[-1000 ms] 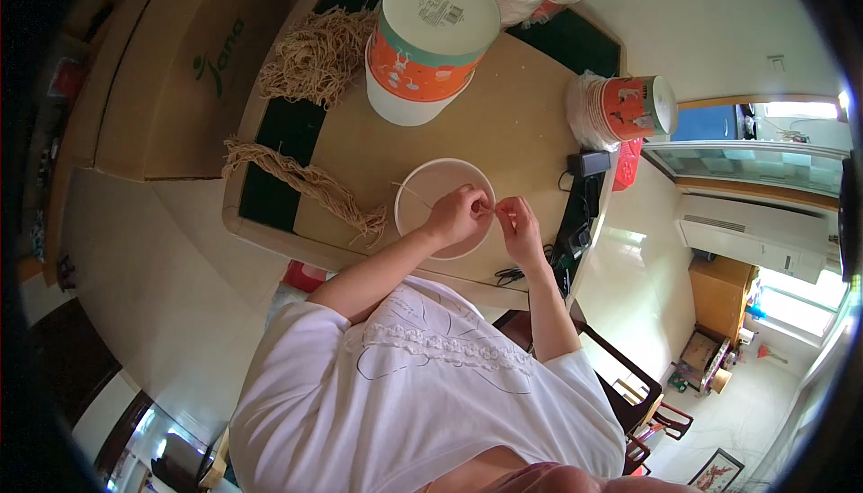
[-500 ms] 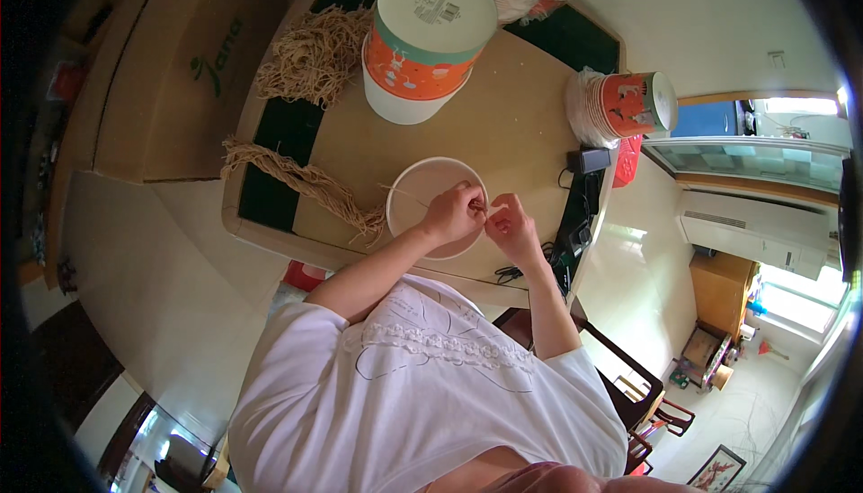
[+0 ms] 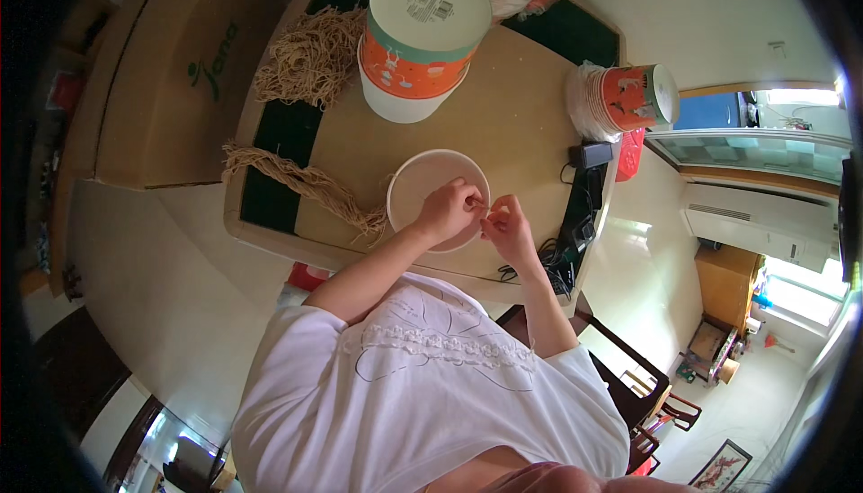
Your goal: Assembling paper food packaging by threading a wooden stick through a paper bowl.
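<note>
Over a white round bucket [image 3: 415, 183] at the table's front, my two hands meet, fingertips almost touching. My left hand [image 3: 449, 211] is closed in a pinch on a thin tan cord, mostly hidden by the fingers. My right hand [image 3: 510, 232] pinches at the same spot, just off the bucket's right rim, fingers curled round what looks like the cord's end. Left of the bucket lies a long bundle of tan paper cords [image 3: 310, 187], its near end by the rim. A tangled heap of tan cord [image 3: 310, 54] sits farther back.
Upturned printed buckets [image 3: 418, 66] in orange, green and white are stacked behind the white one. More wrapped buckets [image 3: 629, 99] lie at the right edge, near a black power adapter [image 3: 590, 155] and cables [image 3: 548, 264]. A large cardboard box [image 3: 171, 88] stands left of the table [image 3: 512, 115].
The cord that stretched left from my left hand across the bucket no longer shows there; a bit curls at the left rim. Both hands have shifted only slightly, still pinched together.
</note>
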